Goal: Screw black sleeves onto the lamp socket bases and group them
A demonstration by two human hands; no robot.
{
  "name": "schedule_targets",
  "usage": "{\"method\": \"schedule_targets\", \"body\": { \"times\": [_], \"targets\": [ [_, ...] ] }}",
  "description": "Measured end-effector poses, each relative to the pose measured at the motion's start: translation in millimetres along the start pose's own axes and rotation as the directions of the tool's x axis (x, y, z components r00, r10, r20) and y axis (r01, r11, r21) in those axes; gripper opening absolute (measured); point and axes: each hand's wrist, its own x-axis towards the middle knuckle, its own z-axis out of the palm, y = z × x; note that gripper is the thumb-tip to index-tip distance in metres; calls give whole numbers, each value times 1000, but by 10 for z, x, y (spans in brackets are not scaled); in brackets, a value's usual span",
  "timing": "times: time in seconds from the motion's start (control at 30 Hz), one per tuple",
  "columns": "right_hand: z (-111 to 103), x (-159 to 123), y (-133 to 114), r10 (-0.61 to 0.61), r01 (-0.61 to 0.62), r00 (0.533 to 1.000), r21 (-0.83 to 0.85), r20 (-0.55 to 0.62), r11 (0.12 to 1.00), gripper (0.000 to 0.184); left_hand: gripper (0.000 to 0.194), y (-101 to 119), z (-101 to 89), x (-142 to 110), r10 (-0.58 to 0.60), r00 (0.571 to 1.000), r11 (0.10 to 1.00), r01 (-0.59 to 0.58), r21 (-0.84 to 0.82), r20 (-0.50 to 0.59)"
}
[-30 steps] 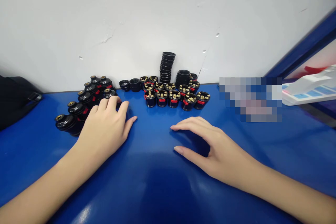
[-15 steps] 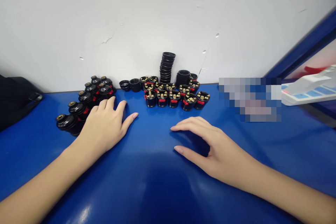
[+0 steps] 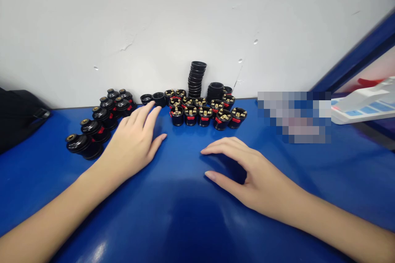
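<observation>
My left hand point(image 3: 132, 135) is open, fingers stretched toward two black rings point(image 3: 158, 99) near the wall; whether the fingertips touch them I cannot tell. To its left stand several black lamp-holder-like pieces point(image 3: 78, 144) with domed tops, brass necks and red tabs. My right hand point(image 3: 240, 164) rests on the blue table point(image 3: 185, 213), open, thumb and fingers apart with nothing between them. Beyond it are several black cups point(image 3: 204, 116) with brass contacts inside and red tabs. A tall leaning stack of black rings point(image 3: 196, 80) rises behind them, beside a shorter ring stack point(image 3: 215, 91).
A pale wall point(image 3: 185, 16) closes off the back of the table. On the far left lies a black bag-like object point(image 3: 21, 119). At the right are a white power strip point(image 3: 364, 104), a blue frame post point(image 3: 358, 53) and a pixelated patch.
My left hand has moved right and forward, off the domed pieces and toward the black rings, uncovering more of those pieces. My right hand has stayed still.
</observation>
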Motion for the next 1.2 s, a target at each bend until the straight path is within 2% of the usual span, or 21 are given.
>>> {"method": "schedule_targets", "body": {
  "times": [0.13, 0.27, 0.57, 0.8, 0.93, 1.0, 1.07, 1.2],
  "targets": [
    [4, 16, 2, 0, 0, 1000, -4, 4, 1000, 25, 71, 113, 9, 41, 144, 988, 980, -150, -128, -54],
    [6, 12, -5, -17, 17, 1000, -7, 7, 1000, 25, 64, 136, 37, 59, 213, 976, 961, -218, -167, -51],
    [8, -7, -13, -37, 37, 999, -16, -2, 999, 25, 55, 119, 16, 52, 251, 964, 950, -263, -169, -91],
    [18, -17, -5, -77, 77, 997, -54, -11, 996, 30, 35, 132, -75, 49, 293, 933, 920, -334, -205, -208],
    [32, -34, 9, -81, 80, 997, -99, -7, 992, 36, 33, 162, -153, 41, 325, 903, 898, -388, -206, -282],
    [32, -38, 14, -81, 81, 997, -113, 2, 990, 38, 34, 166, -165, 39, 279, 910, 906, -356, -231, -307],
    [31, -39, 20, -83, 84, 996, -124, 9, 989, 40, 34, 146, -142, 48, 178, 934, 929, -264, -260, -310],
    [33, -40, 28, -79, 80, 997, -132, 11, 988, 41, 35, 23, -12, 91, 8, 977, 968, -60, -243, -212]
  ]
}}
